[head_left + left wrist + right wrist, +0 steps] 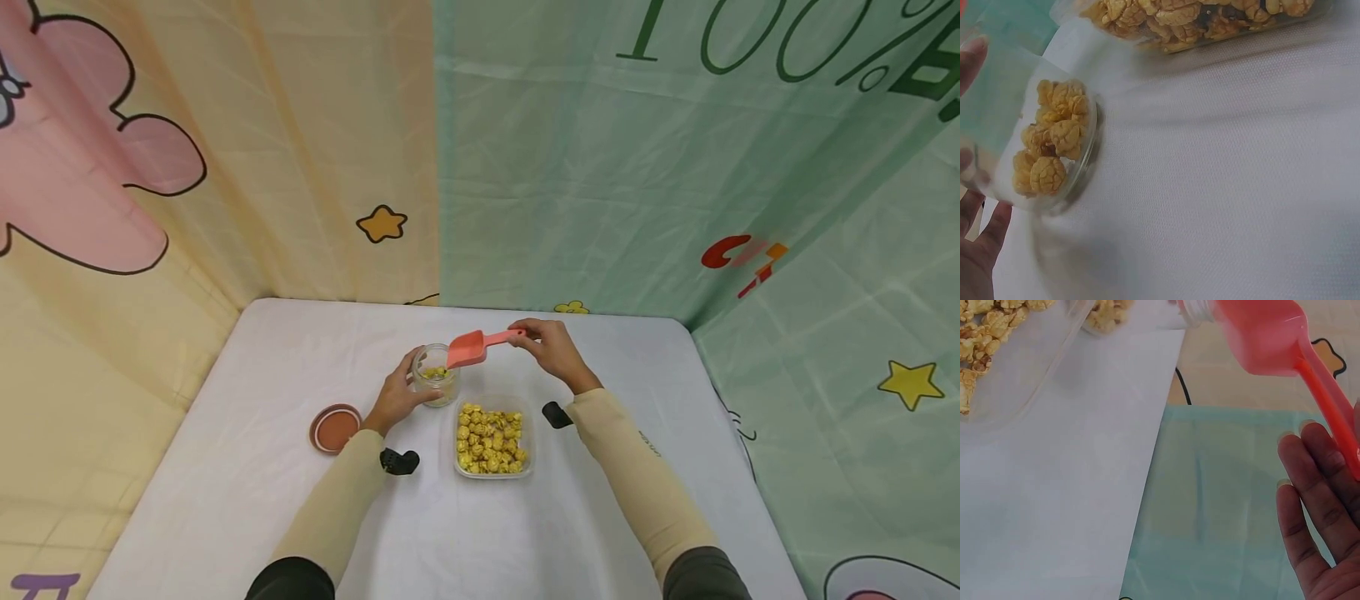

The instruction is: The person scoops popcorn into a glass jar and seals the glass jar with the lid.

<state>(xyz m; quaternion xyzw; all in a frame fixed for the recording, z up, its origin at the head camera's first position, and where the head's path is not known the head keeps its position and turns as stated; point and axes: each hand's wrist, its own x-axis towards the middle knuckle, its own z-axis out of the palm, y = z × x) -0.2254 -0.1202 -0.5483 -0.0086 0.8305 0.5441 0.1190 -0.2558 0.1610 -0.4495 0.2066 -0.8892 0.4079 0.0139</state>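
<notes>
My left hand (399, 398) grips a clear jar (447, 390) round its side. Several pieces of caramel popcorn (1054, 137) lie in the bottom of the jar, seen through its wall in the left wrist view. With its fingertips my right hand (551, 346) pinches the handle of a coral-pink scoop (468, 349). The scoop's blade tilts down at the jar's mouth and overlaps the rim in the head view. Just in front of the jar, a clear square tub (494, 477) holds a heap of yellow-brown popcorn (489, 437).
A round reddish-brown lid (335, 429) lies on the white-covered table (600, 517), left of my left forearm. Printed curtains (555, 183) hang behind the table and along both sides. Black wrist-camera mounts (400, 462) stick out from both sleeves.
</notes>
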